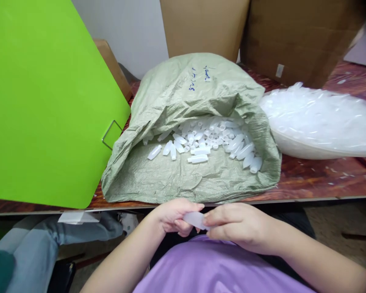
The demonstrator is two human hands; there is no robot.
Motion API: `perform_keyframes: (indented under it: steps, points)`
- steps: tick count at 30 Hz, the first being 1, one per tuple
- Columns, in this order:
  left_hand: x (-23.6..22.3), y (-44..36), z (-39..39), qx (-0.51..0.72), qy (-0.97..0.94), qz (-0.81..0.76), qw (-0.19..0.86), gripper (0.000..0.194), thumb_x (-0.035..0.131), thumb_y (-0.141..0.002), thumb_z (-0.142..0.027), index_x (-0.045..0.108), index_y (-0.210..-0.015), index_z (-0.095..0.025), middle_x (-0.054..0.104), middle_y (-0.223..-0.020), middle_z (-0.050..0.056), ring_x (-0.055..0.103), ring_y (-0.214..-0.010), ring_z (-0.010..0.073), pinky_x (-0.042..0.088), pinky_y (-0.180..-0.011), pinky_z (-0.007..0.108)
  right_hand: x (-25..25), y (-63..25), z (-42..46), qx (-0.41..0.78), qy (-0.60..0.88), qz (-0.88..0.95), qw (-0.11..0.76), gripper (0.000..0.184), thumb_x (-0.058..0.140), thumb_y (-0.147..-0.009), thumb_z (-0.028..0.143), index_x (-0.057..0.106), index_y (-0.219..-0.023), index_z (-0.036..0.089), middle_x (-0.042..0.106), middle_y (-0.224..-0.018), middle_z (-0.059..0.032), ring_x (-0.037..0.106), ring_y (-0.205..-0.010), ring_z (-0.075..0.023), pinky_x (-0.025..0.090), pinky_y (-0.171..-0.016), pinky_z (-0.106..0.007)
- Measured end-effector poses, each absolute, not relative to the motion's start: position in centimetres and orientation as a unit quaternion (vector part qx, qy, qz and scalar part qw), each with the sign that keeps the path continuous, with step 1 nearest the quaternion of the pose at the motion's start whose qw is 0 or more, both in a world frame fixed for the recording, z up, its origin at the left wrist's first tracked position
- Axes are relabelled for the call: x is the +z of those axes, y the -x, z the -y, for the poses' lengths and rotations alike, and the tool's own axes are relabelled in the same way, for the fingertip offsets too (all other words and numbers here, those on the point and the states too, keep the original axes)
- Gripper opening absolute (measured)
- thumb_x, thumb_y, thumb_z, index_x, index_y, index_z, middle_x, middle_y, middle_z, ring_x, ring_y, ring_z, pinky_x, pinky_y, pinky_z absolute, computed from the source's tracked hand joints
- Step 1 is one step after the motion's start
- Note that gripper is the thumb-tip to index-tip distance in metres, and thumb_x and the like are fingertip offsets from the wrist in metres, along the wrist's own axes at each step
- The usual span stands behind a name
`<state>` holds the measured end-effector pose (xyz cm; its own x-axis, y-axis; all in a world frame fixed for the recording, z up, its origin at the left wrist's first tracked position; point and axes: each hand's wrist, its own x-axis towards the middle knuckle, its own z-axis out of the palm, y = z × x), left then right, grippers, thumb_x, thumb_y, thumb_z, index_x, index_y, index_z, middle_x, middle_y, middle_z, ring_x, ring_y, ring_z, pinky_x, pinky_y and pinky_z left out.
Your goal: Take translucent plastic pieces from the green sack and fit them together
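Between my two hands, just in front of the table edge, is a small translucent white plastic tube [195, 219]. My left hand [177, 216] has its fingers closed round one end of it. The fingers of my right hand [236, 223] pinch the other end, hiding that part. Straight ahead lies a pale green woven sack [158, 183] with its mouth spread open toward me. Inside its mouth is a heap of similar white plastic tubes [198, 158], some of them loose near the front.
A basin heaped with white plastic pieces [326, 122] stands at the right. On the left a bright green board [49, 106] leans, with a wire loop [112, 134] at its edge. Cardboard boxes [295, 40] stand behind. Another person's leg [42, 244] shows at lower left.
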<state>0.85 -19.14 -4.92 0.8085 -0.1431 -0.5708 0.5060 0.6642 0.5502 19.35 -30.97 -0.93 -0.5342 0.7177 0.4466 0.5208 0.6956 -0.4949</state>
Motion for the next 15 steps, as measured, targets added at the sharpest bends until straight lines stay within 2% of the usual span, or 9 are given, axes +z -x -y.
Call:
perform_keyframes:
  steps: [2, 4, 6, 7, 9, 11, 12, 13, 15]
  points:
    - [-4.6, -1.1, 19.6, -0.107, -0.411, -0.269, 0.864, 0.045, 0.046, -0.082, -0.051, 0.052, -0.060, -0.013, 0.030, -0.030, -0.008, 0.015, -0.025, 0.0034, 0.018, -0.034, 0.020, -1.7, -19.3, 30.7, 0.194, 0.416, 0.810, 0.364, 0.019, 0.052, -0.087, 0.023, 0.066, -0.099, 0.022, 0.069, -0.095, -0.0044, 0.065, -0.086, -0.0114, 0.051, -0.076, -0.020]
    - [-4.1, -1.4, 20.2, -0.019, -0.477, -0.289, 0.830, 0.046, 0.044, -0.083, -0.054, 0.051, -0.061, -0.014, 0.032, -0.031, -0.007, 0.023, -0.028, 0.0045, 0.022, -0.038, 0.020, -2.7, -19.2, 30.5, 0.215, 0.520, 0.725, 0.396, 0.019, 0.057, -0.083, 0.034, 0.067, -0.088, 0.020, 0.067, -0.077, -0.0030, 0.063, -0.067, -0.0112, 0.051, -0.061, -0.020]
    - [-3.5, -1.7, 20.5, 0.042, -0.558, -0.297, 0.774, 0.044, 0.047, -0.082, -0.053, 0.052, -0.065, -0.014, 0.042, -0.038, -0.005, 0.033, -0.035, 0.0056, 0.027, -0.043, 0.020, -3.7, -19.1, 30.2, 0.249, 0.608, 0.645, 0.390, 0.035, 0.050, -0.085, 0.044, 0.064, -0.066, 0.018, 0.058, -0.054, 0.0008, 0.055, -0.049, -0.0100, 0.045, -0.048, -0.020]
    - [-3.2, -1.8, 20.6, 0.065, -0.598, -0.300, 0.740, 0.041, 0.050, -0.081, -0.052, 0.054, -0.068, -0.013, 0.046, -0.043, -0.004, 0.038, -0.040, 0.0066, 0.030, -0.046, 0.020, -4.0, -19.1, 30.1, 0.263, 0.634, 0.619, 0.382, 0.043, 0.043, -0.089, 0.044, 0.060, -0.059, 0.018, 0.054, -0.050, 0.0014, 0.052, -0.046, -0.0099, 0.043, -0.046, -0.021]
    - [-2.7, -1.9, 20.5, 0.108, -0.657, -0.315, 0.677, 0.039, 0.052, -0.080, -0.051, 0.056, -0.073, -0.014, 0.050, -0.051, -0.002, 0.044, -0.049, 0.0087, 0.034, -0.054, 0.021, -4.6, -19.1, 30.0, 0.256, 0.642, 0.609, 0.389, 0.043, 0.037, -0.091, 0.044, 0.062, -0.068, 0.017, 0.060, -0.062, -0.0022, 0.057, -0.057, -0.0127, 0.047, -0.054, -0.024]
    - [-2.4, -2.0, 20.4, 0.134, -0.678, -0.337, 0.639, 0.040, 0.050, -0.081, -0.053, 0.057, -0.074, -0.015, 0.048, -0.051, -0.003, 0.044, -0.051, 0.0098, 0.035, -0.056, 0.022, -4.9, -19.2, 30.0, 0.212, 0.605, 0.642, 0.421, 0.031, 0.046, -0.087, 0.043, 0.061, -0.097, 0.017, 0.064, -0.093, -0.0092, 0.060, -0.082, -0.0173, 0.049, -0.072, -0.030]
    - [-2.4, -2.0, 20.3, 0.136, -0.682, -0.344, 0.631, 0.041, 0.048, -0.081, -0.055, 0.057, -0.072, -0.015, 0.047, -0.049, -0.003, 0.043, -0.050, 0.0100, 0.034, -0.055, 0.022, -5.0, -19.2, 30.0, 0.198, 0.582, 0.661, 0.431, 0.034, 0.051, -0.085, 0.041, 0.057, -0.108, 0.017, 0.061, -0.103, -0.0114, 0.059, -0.089, -0.0183, 0.049, -0.077, -0.031]
    - [-2.5, -2.0, 20.3, 0.132, -0.685, -0.347, 0.627, 0.043, 0.047, -0.081, -0.056, 0.056, -0.070, -0.015, 0.045, -0.047, -0.003, 0.041, -0.049, 0.0101, 0.034, -0.054, 0.022, -5.0, -19.1, 30.0, 0.202, 0.566, 0.673, 0.431, 0.036, 0.053, -0.084, 0.040, 0.055, -0.112, 0.018, 0.060, -0.104, -0.0114, 0.058, -0.091, -0.0179, 0.048, -0.078, -0.031]
    - [-3.0, -2.1, 20.3, 0.119, -0.693, -0.347, 0.621, 0.045, 0.047, -0.080, -0.057, 0.056, -0.066, -0.016, 0.042, -0.044, -0.003, 0.040, -0.048, 0.0102, 0.034, -0.054, 0.022, -5.0, -18.9, 29.9, 0.256, 0.576, 0.659, 0.410, 0.030, 0.043, -0.089, 0.039, 0.061, -0.098, 0.017, 0.063, -0.081, -0.0057, 0.060, -0.073, -0.0140, 0.049, -0.067, -0.025]
